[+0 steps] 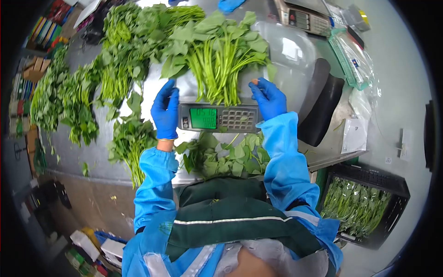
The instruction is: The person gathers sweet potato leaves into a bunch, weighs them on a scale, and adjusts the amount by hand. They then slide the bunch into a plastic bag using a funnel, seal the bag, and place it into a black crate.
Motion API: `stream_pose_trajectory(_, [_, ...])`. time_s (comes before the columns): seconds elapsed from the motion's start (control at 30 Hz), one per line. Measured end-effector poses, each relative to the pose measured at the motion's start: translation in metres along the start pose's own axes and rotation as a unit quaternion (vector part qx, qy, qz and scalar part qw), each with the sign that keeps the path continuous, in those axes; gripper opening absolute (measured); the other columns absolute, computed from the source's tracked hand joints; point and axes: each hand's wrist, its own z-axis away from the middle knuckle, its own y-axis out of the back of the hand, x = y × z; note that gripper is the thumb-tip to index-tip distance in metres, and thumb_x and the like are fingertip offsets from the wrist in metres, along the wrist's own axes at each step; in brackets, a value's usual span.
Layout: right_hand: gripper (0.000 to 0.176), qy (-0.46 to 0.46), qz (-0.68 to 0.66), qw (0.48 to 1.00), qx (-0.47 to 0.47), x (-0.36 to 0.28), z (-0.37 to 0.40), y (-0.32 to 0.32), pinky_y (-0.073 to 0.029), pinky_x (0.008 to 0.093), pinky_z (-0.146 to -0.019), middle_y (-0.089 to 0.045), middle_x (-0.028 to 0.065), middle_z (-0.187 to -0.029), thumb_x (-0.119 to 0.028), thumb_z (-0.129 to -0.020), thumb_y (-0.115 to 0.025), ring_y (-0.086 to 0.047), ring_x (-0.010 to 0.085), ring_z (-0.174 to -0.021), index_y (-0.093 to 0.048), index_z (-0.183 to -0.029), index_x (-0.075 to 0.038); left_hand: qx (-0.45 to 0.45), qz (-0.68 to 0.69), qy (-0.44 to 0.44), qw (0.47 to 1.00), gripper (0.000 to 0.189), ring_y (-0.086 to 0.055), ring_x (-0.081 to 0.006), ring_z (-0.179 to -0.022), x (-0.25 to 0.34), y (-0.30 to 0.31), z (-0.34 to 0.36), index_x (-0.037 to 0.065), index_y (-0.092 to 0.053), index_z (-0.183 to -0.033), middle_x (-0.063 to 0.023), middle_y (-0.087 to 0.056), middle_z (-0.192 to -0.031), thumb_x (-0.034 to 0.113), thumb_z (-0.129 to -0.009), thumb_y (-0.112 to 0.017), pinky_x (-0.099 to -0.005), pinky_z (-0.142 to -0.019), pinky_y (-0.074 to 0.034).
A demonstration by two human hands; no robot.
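A bundle of leafy green stems (221,64) lies on the weighing scale, its cut ends toward me over the top edge of the keypad. The scale's panel (184,117) has a lit green display and grey keys. My left hand (165,111), in a blue glove, is just left of the panel, fingers loosely bent and apart from the stems. On the other side, my gloved right hand (271,99) is by the panel's upper right corner, thumb and forefinger apart. A small pinkish-orange patch shows at its fingertip. Neither hand holds the bundle.
More green bundles (115,74) cover the table's left side. Loose leaves (226,154) lie between the scale and my apron. A second scale (300,18) stands at the back right, near a green basket (348,60). A black crate (364,175) with bagged greens is at lower right.
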Motion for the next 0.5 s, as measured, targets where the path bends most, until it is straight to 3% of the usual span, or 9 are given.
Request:
stream_pose_trajectory(0.1, [0.026,-0.022,-0.002,1.000,-0.004,0.022,0.020,0.002,-0.047,0.0238,-0.068,-0.063,0.0078,-0.090,-0.008,-0.079,-0.063,-0.057,0.0104,-0.074,-0.057,-0.103,0.000,0.068,-0.099,0.057,0.991,0.031,-0.053,-0.0067,-0.079,-0.014,0.067,0.029,0.000,-0.056,-0.110,-0.0045,-0.060,-0.098,0.002,-0.079,-0.058,-0.0200,-0.070,-0.043])
stream_pose_trajectory(0.17, [0.025,-0.013,0.008,1.000,-0.022,0.041,0.035,0.005,-0.047,0.0237,-0.068,-0.063,0.0078,-0.089,-0.008,-0.079,-0.062,-0.058,0.0105,-0.073,-0.057,-0.103,0.000,0.102,-0.128,0.021,0.986,0.032,-0.055,-0.0104,-0.086,-0.030,0.113,0.057,-0.001,-0.055,-0.110,-0.0063,-0.060,-0.099,0.001,-0.078,-0.059,-0.0232,-0.077,-0.044])
stream_pose_trajectory(0.2, [0.025,-0.005,0.018,0.999,-0.031,0.050,0.043,0.006,-0.047,0.0235,-0.068,-0.063,0.0077,-0.089,-0.007,-0.079,-0.062,-0.058,0.0107,-0.073,-0.058,-0.102,0.000,0.122,-0.125,0.013,0.985,0.035,-0.056,-0.0116,-0.085,-0.037,0.135,0.074,-0.001,-0.054,-0.111,-0.0074,-0.060,-0.100,0.001,-0.077,-0.060,-0.0231,-0.074,-0.044])
stream_pose_trajectory(0.23, [0.023,-0.021,0.029,0.999,-0.035,0.056,0.051,0.008,-0.048,0.0238,-0.069,-0.062,0.0079,-0.090,-0.006,-0.079,-0.062,-0.058,0.0109,-0.075,-0.058,-0.101,-0.001,0.155,-0.241,0.056,0.957,0.040,-0.055,-0.0132,-0.085,-0.037,0.157,0.092,0.002,-0.052,-0.114,-0.0089,-0.058,-0.104,0.001,-0.075,-0.061,-0.0236,-0.070,-0.044])
stream_pose_trajectory(0.27, [0.023,-0.019,0.028,0.999,-0.038,0.059,0.057,0.009,-0.048,0.0238,-0.069,-0.062,0.0079,-0.090,-0.006,-0.079,-0.062,-0.058,0.0109,-0.075,-0.058,-0.101,-0.001,0.195,-0.317,0.016,0.928,0.043,-0.054,-0.0163,-0.085,-0.032,0.167,0.109,0.004,-0.052,-0.113,-0.0092,-0.056,-0.102,0.005,-0.073,-0.065,-0.0254,-0.067,-0.043])
stream_pose_trajectory(0.33, [0.022,-0.015,0.066,0.995,-0.071,0.064,0.069,0.011,-0.048,0.0241,-0.069,-0.061,0.0079,-0.092,-0.006,-0.079,-0.061,-0.059,0.0116,-0.077,-0.059,-0.101,-0.003,0.215,-0.409,0.045,0.886,0.045,-0.053,-0.0187,-0.086,-0.052,0.203,0.140,0.004,-0.053,-0.111,-0.0092,-0.055,-0.100,0.010,-0.069,-0.069,-0.0284,-0.070,-0.044])
stream_pose_trajectory(0.4, [0.023,-0.001,0.072,0.994,-0.088,0.074,0.076,0.008,-0.048,0.0245,-0.069,-0.061,0.0084,-0.093,-0.006,-0.079,-0.061,-0.059,0.0123,-0.078,-0.059,-0.101,-0.004,0.143,-0.497,0.147,0.844,0.045,-0.054,-0.0211,-0.089,-0.079,0.237,0.168,0.003,-0.054,-0.107,-0.0103,-0.055,-0.097,0.013,-0.067,-0.072,-0.0315,-0.074,-0.044])
stream_pose_trajectory(0.43, [0.023,0.011,0.079,0.992,-0.101,0.072,0.078,0.006,-0.048,0.0249,-0.069,-0.060,0.0088,-0.094,-0.006,-0.079,-0.062,-0.059,0.0129,-0.079,-0.059,-0.102,-0.005,0.136,-0.492,0.105,0.854,0.040,-0.056,-0.0210,-0.085,-0.081,0.238,0.177,0.001,-0.055,-0.104,-0.0118,-0.057,-0.095,0.013,-0.069,-0.070,-0.0316,-0.075,-0.046])
stream_pose_trajectory(0.5, [0.024,0.030,0.079,0.991,-0.103,0.070,0.082,0.000,-0.048,0.0255,-0.069,-0.060,0.0093,-0.094,-0.007,-0.079,-0.062,-0.059,0.0139,-0.079,-0.058,-0.103,-0.005,0.142,-0.437,0.131,0.878,0.035,-0.058,-0.0195,-0.082,-0.087,0.246,0.175,0.001,-0.057,-0.101,-0.0122,-0.059,-0.093,0.013,-0.071,-0.069,-0.0299,-0.073,-0.047])
